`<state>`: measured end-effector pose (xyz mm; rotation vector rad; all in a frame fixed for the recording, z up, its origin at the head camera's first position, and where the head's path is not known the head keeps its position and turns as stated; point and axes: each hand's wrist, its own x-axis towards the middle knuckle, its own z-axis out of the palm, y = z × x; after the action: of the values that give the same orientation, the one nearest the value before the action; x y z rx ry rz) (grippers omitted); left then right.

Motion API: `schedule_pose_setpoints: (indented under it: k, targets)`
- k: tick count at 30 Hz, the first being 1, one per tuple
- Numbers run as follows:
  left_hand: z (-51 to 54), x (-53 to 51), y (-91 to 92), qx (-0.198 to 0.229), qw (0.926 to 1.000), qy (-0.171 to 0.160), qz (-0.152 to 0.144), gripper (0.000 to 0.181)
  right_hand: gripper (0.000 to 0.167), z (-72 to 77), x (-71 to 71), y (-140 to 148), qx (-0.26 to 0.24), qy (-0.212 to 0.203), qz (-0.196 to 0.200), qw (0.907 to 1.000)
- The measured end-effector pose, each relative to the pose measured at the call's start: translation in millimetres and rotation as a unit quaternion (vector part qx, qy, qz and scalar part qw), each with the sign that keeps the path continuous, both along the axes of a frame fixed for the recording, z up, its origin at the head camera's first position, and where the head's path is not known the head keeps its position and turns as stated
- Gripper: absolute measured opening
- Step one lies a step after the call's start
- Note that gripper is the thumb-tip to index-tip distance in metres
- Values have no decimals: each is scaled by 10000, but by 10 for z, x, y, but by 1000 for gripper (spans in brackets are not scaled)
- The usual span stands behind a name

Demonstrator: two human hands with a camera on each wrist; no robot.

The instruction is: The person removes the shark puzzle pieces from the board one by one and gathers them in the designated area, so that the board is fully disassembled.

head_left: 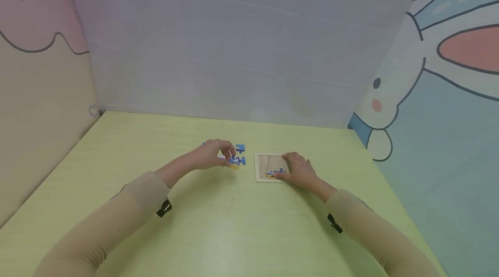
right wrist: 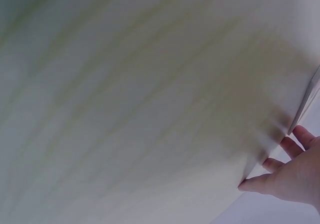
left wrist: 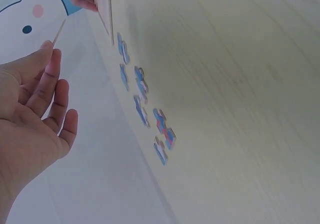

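My left hand (head_left: 213, 154) pinches a thin puzzle piece (left wrist: 59, 31) between thumb and fingertips, seen edge-on in the left wrist view. It is held above the table, beside several loose blue puzzle pieces (left wrist: 141, 84). My right hand (head_left: 300, 171) rests across the right side of a square, pale wooden puzzle tray (head_left: 256, 168). Its thumb lies over joined blue and yellow pieces (head_left: 281, 171) along the tray's near side. The other fingers spread over the right side and the table beside it, hiding part of the rim. In the right wrist view, the tray's edge (right wrist: 304, 101) meets one fingertip.
Another loose blue piece (head_left: 240, 148) lies between the left hand and the tray. The pale yellow table (head_left: 234, 229) ends at a grey-white back wall (head_left: 234, 51). A wall with a cartoon rabbit (head_left: 380, 90) stands on the right.
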<state>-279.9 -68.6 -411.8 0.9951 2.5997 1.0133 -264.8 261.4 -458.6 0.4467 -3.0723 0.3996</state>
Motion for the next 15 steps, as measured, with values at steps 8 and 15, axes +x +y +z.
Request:
schedule_pose_setpoints:
  k: [8, 15]
  targets:
    - [-64, 145, -316, 121, 9998, -8, 175, 21, 80, 27, 10, -18, -12, -94, -16, 10000]
    - [-265, 126, -592, 12, 9997, -93, 240, 23, 79, 40, 7, -32, 3, -95, 33, 9999]
